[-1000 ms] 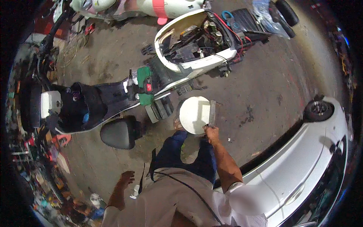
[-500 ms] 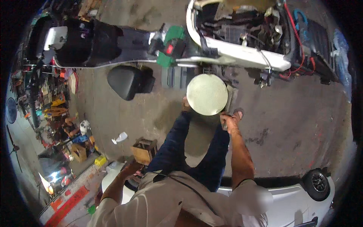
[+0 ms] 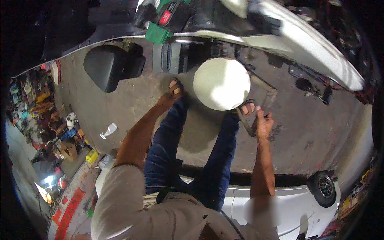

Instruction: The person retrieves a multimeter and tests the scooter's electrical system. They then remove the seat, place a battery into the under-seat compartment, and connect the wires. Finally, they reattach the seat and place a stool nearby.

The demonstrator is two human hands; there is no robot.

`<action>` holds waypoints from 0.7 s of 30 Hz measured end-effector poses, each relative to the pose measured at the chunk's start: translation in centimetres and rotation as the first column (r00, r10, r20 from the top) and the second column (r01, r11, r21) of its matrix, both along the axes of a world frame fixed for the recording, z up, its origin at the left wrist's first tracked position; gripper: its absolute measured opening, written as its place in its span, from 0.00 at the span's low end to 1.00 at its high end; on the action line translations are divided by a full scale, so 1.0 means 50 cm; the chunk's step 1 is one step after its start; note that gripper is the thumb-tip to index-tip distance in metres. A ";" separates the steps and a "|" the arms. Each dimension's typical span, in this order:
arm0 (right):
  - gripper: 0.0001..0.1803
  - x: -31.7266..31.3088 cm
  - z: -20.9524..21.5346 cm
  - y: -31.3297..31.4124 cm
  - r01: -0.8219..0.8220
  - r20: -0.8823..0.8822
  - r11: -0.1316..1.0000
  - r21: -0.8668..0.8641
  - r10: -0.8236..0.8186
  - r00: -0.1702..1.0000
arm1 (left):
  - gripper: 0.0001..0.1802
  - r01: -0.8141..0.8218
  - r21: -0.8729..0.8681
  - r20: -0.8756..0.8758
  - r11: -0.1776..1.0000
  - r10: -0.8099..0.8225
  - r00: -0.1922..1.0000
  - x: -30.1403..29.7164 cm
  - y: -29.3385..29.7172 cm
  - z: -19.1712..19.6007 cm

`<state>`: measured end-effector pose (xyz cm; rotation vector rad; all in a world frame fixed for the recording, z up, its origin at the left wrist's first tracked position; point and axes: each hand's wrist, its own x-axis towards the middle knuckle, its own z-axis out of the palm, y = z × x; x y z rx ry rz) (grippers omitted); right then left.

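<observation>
In front of me stands a stool with a round, pale top (image 3: 222,82); its metal frame (image 3: 266,84) shows to the right of the seat. My right hand (image 3: 264,122) is right of the seat beside my right foot, its fingers partly curled and apart, and I see nothing in it. A bar of the stool's frame lies just left of that hand. Along my left shin reaches my left hand (image 3: 168,100), close to my sandalled left foot (image 3: 176,86). Its fingers are hard to separate from the leg and foot, so their grip is unclear.
A vehicle body with a white curved panel (image 3: 308,44) crosses the far side, a green and black device (image 3: 168,20) on its edge. Beyond my feet sit a dark rounded casing (image 3: 106,68) and grey case (image 3: 168,58). A white bottle (image 3: 109,131) lies left; a white car (image 3: 288,204) is behind.
My left arm has swung forward from my hip to my left foot. My right hand has come away from the stool's frame. The view has moved closer to the vehicle body and stool.
</observation>
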<state>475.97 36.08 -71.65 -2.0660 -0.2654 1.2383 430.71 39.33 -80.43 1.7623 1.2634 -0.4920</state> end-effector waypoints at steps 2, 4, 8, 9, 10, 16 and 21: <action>0.18 -0.020 -0.008 0.009 0.007 0.105 1.000 -0.004 -0.007 0.994 | 0.23 0.006 0.038 -0.030 0.999 -0.005 1.000 0.108 0.064 -0.086; 0.18 -0.026 0.011 0.021 -0.055 0.127 0.996 -0.064 0.062 0.990 | 0.33 -0.237 -0.073 -0.049 0.969 0.234 0.971 0.192 0.090 -0.152; 0.17 -0.032 0.002 0.014 -0.034 0.104 0.999 -0.005 0.034 0.994 | 0.34 -0.570 -0.193 0.141 0.799 0.597 0.790 0.203 0.052 -0.286; 0.17 -0.038 0.005 0.013 -0.029 0.124 0.999 -0.025 0.032 0.992 | 0.33 -0.561 -0.164 0.181 0.812 0.583 0.792 0.201 0.049 -0.299; 0.18 -0.045 0.005 0.009 -0.020 0.151 0.999 -0.049 0.027 0.988 | 0.31 -0.595 -0.172 0.200 0.786 0.619 0.760 0.211 0.042 -0.274; 0.19 -0.088 0.006 0.020 -0.043 0.130 0.993 -0.108 0.057 0.990 | 0.16 0.045 0.254 0.014 0.966 -0.050 0.999 0.144 0.075 -0.220; 0.18 -0.109 0.019 0.012 -0.020 0.117 0.996 -0.085 0.030 0.993 | 0.18 -0.497 0.375 -0.044 0.782 0.551 0.834 0.114 0.118 -0.078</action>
